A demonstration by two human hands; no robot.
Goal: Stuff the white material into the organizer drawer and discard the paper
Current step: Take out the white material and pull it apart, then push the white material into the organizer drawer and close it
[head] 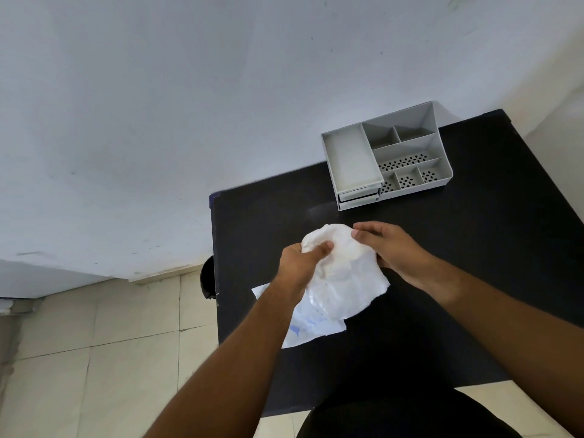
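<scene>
A crumpled sheet of white material point(344, 279) is held just above the black table point(474, 279). My left hand point(300, 263) pinches its near left edge with the thumb on top. My right hand point(392, 248) grips its far right side. Under it lies a sheet of paper point(311, 330) with blue marks, flat on the table and partly hidden by the material and my left forearm. The grey organizer point(385, 156) stands at the table's far edge. Its two small drawers point(358, 197) face me at the lower left, slightly pulled out.
A dark round bin point(208, 279) sits on the tiled floor just left of the table's left edge. A pale wall rises behind the table. My dark-clothed lap point(395, 415) is at the table's near edge.
</scene>
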